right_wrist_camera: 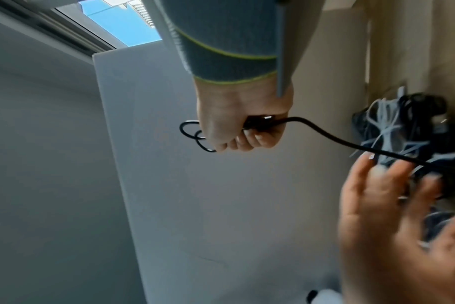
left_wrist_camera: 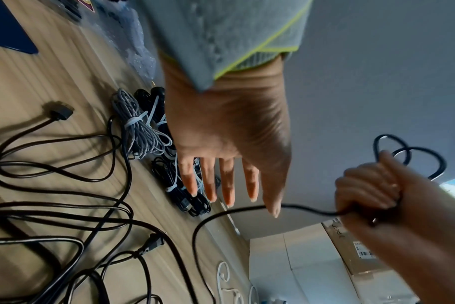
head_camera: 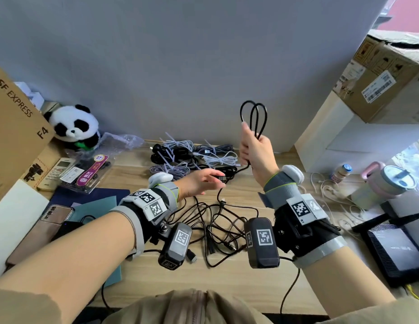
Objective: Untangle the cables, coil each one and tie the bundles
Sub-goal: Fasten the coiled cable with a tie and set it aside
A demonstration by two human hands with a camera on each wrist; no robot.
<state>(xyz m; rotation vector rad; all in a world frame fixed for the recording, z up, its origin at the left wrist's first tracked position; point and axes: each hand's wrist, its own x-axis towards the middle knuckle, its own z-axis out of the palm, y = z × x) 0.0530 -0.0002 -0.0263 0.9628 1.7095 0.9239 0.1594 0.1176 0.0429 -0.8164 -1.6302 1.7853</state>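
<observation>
My right hand (head_camera: 256,150) is raised above the desk and grips a thin black cable (head_camera: 253,118) folded into two loops that stick up from the fist (right_wrist_camera: 237,131). The cable's free length (left_wrist_camera: 221,214) (right_wrist_camera: 338,142) trails down toward my left hand (head_camera: 203,181), which hovers flat with straight, spread fingers (left_wrist_camera: 216,181) and holds nothing. A tangle of loose black cables (head_camera: 218,228) lies on the wooden desk between my wrists. Several coiled, zip-tied bundles (head_camera: 194,155) (left_wrist_camera: 140,131), grey braided and black, lie at the back of the desk.
A plush panda (head_camera: 74,127) and an SF Express box (head_camera: 14,127) stand at the left, with a phone (head_camera: 56,213) and packets near them. Cardboard boxes (head_camera: 379,76), a pink-lidded cup (head_camera: 386,183), white cables (head_camera: 330,190) and a black router (head_camera: 395,251) crowd the right.
</observation>
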